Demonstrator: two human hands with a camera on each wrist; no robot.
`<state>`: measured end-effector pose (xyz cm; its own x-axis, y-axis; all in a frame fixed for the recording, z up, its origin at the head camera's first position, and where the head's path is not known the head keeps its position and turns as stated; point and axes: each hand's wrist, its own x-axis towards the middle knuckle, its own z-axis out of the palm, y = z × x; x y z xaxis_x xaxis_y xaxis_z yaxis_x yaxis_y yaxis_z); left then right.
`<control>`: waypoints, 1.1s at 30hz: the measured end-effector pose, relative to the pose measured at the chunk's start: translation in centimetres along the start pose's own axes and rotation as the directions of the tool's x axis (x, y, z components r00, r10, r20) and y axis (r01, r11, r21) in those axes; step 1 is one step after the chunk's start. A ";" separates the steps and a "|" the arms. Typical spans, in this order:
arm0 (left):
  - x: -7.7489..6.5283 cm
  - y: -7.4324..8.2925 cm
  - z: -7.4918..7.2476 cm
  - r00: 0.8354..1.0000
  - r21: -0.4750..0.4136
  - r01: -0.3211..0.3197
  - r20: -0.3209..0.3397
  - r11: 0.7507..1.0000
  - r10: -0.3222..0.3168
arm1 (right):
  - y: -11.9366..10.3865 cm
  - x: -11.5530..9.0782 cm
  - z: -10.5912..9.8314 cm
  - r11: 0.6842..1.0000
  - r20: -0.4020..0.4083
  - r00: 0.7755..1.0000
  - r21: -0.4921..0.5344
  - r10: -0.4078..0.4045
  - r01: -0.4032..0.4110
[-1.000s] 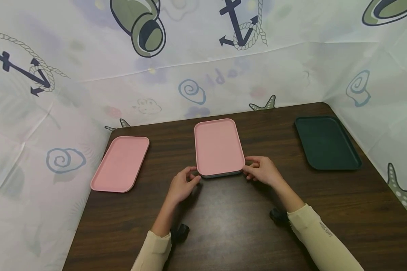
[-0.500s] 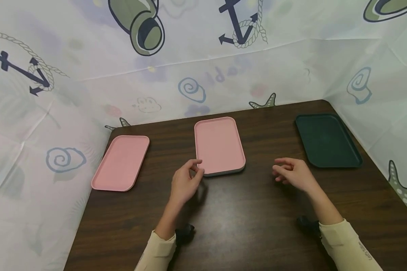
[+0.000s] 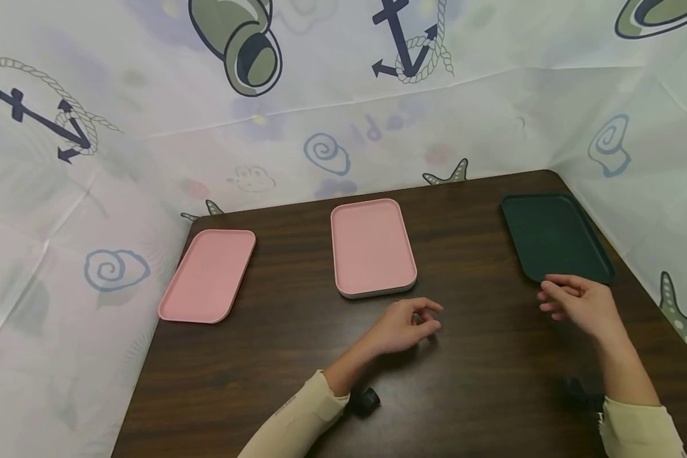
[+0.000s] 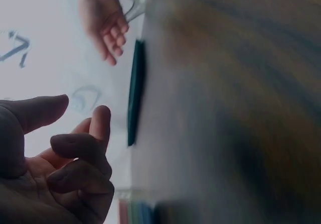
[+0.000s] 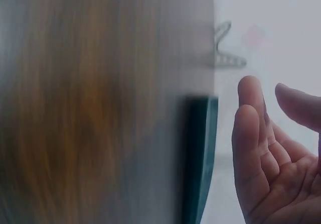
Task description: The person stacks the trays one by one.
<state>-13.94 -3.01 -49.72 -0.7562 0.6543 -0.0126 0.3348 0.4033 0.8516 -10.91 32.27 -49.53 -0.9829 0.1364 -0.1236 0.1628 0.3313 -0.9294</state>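
Green tray [image 3: 556, 234] by table [image 3: 492, 394] edge, right hand [image 3: 585, 307] above near rim, left hand [image 3: 403, 326] a wide gap away, both loose-fingered.

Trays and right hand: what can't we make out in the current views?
Head: faces of the lower trays, covered by the top pink tray.
Head: part of the near edge of the green tray, behind the right hand.
Left wrist: layer count of the middle stack, blurred and cut off by the bottom edge.
Right wrist: the rest of the green tray, beyond the bottom edge.
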 end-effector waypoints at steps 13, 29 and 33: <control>7.0 1.9 5.1 0.939 -0.253 0.304 0.241 0.918 -0.245 | 3.4 0.6 -5.2 0.962 -0.278 0.921 0.044 0.272 -0.271; 13.7 2.5 9.5 0.868 -0.475 0.474 0.394 0.741 -0.302 | 5.1 2.5 -7.1 0.938 -0.245 0.908 0.008 0.339 -0.348; 15.1 2.8 10.5 0.889 -0.510 0.446 0.350 0.736 -0.296 | 5.3 2.8 -7.3 0.945 -0.190 0.926 0.036 0.326 -0.326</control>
<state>-18.48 14.73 -53.06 -0.5742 0.6859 -0.4470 -0.3776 0.2625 0.8880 -12.20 41.25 -52.27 -0.8408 0.4115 -0.3519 0.4709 0.2351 -0.8502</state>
